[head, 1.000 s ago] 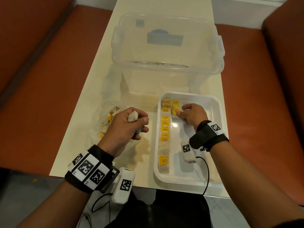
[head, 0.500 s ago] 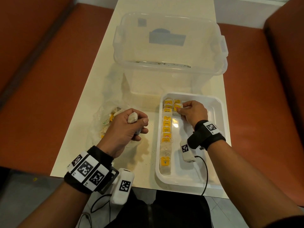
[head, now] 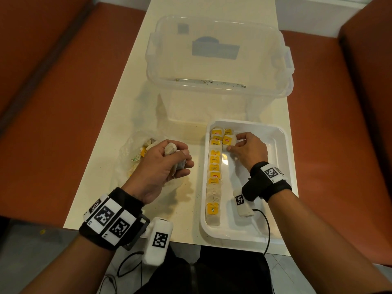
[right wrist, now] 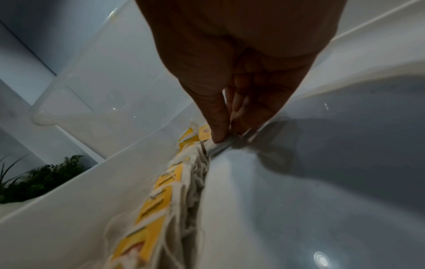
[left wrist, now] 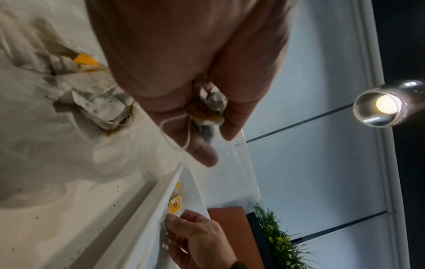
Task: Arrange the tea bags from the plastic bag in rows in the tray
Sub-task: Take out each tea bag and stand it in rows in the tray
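Observation:
A white tray [head: 282,145] lies at the table's near right. A row of several tea bags with yellow tags [head: 214,166] runs along its left wall. My right hand [head: 235,143] pinches a tea bag [head: 229,140] at the far end of the tray, beside the top of that row and second in a new row. My left hand [head: 176,160] grips a bunch of tea bags [head: 170,149] above the table, left of the tray. The crumpled clear plastic bag [head: 129,153] with more tea bags lies just beyond and under that hand.
A large clear plastic storage box [head: 218,60] stands on the cream table [head: 118,115] right behind the tray. Orange bench seats [head: 53,102] flank the table on both sides. Tea crumbs dot the table near the bag.
My right hand has slid the tea bag toward the tray's far end, up against the first bag of the second row. The left hand has stayed in place with its bags.

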